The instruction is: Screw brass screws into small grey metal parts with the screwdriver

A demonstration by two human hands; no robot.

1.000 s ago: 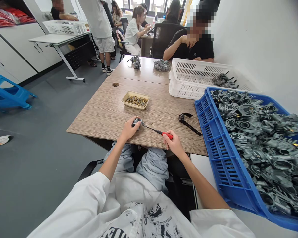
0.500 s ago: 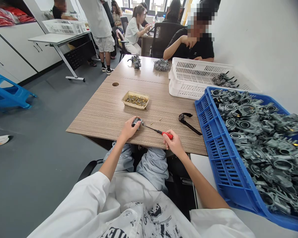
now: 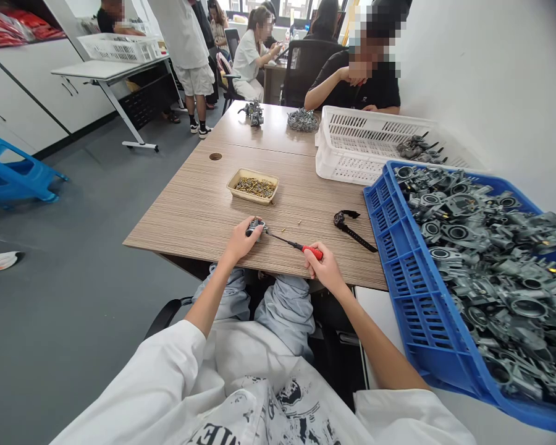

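Observation:
My left hand (image 3: 241, 238) is closed around a small grey metal carburetor body (image 3: 258, 226), pressing it down near the front edge of the table (image 3: 189, 213). In my right hand (image 3: 323, 266) is a screwdriver (image 3: 312, 251) with a red and black handle. Its thin dark shaft points left, and the tip meets the right side of the carburetor body; the exact contact point is too small to make out. Two tiny brass pieces (image 3: 283, 230) lie just beyond the shaft. A cream tray (image 3: 231, 187) full of small brass parts stands behind my left hand.
A black wristwatch (image 3: 339, 219) lies to the right. Beside it stand a blue crate (image 3: 398, 272) heaped with metal bodies and a white crate (image 3: 343, 165) with some dark parts. Farther back are an assembled carburetor (image 3: 254, 114), a pile of metal parts (image 3: 302, 120) and a seated person (image 3: 375, 86).
Both my hands, the carburetor body and the screwdriver stay in practically the same place. The person across the table has shifted the raised hand slightly.

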